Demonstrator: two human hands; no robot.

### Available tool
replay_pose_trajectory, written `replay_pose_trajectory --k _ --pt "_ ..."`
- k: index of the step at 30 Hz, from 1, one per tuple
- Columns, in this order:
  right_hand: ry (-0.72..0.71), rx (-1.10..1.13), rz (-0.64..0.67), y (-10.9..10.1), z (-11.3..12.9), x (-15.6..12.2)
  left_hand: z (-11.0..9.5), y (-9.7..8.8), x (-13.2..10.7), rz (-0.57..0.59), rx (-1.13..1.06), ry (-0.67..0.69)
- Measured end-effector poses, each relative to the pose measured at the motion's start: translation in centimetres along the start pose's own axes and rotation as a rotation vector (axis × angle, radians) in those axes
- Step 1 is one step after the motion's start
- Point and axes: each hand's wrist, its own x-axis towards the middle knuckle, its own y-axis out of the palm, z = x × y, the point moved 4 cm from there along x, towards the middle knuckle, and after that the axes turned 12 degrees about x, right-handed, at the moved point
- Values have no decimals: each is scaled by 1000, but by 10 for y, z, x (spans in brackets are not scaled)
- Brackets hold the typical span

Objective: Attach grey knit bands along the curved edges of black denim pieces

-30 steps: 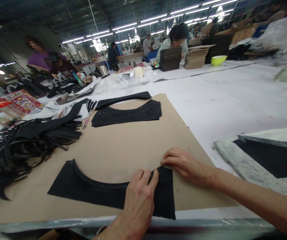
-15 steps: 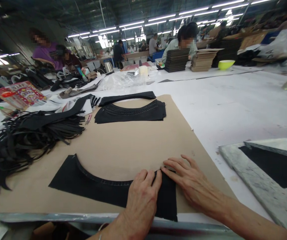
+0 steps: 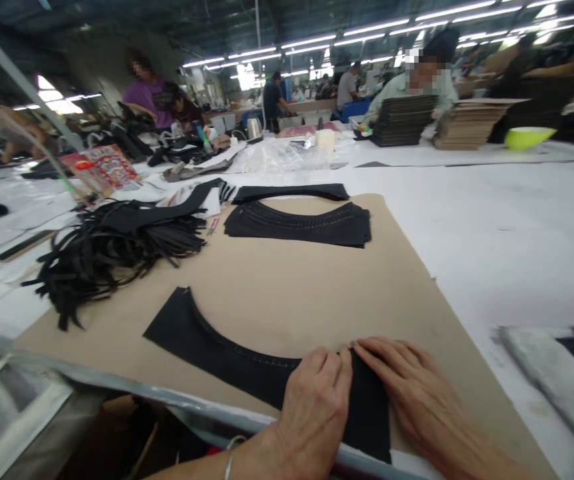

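Pressing black cloth piece (image 3: 207, 347) flat on brown card (image 3: 291, 293): left hand (image 3: 317, 407), right hand (image 3: 411, 393), fingers (image 3: 334, 363) flat, gripping nothing. Then, likely, gentle smoothing.

Layout on the cardboard sheet (image 3: 291, 293) and the table (image 3: 491, 227) under it

Along the sheet's near edge: curved fabric piece (image 3: 217, 347), with left hand (image 3: 317, 407) and right hand (image 3: 417, 393) flat side by side on its right end. Behind, across a bare stretch of sheet: stack of curved pieces (image 3: 299, 227), with a single curved strip (image 3: 291, 193) just behind. Left of the stack, overlapping the sheet's left edge: heap of strips (image 3: 111, 253). Far right: piles of boards (image 3: 471, 123), with a bowl (image 3: 529, 137) to their right.
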Motion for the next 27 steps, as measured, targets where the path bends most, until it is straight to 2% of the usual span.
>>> replay_pose_trajectory --k 2,5,8,11,12,14,17,19,23,27 --pt "-27 -58 -6 8 -7 -5 3 -2 -5 -11 -83 -4" --pt "-27 -87 -74 14 -11 0 15 -9 -11 -10 -320 -61" --pt "-99 -20 -58 19 8 12 38 -23 -20 -92 -480 -190" --pt "-161 9 17 27 31 20 66 -33 -39 -142 -402 -303" --pt "-156 6 34 29 35 21 75 -33 -46 -121 -347 -311" --pt "-128 16 51 30 39 23 85 -30 -58 -49 -229 -238" --pt "-48 74 40 25 41 29 86 -24 -70 -2 -81 -67" --pt "-18 96 15 22 47 37 83 -22 -73 -13 -16 -21" --pt "-61 91 15 26 68 53 77 -18 -73 18 52 -45" --pt "-116 61 92 37 76 54 78 -20 -73 87 40 -81"
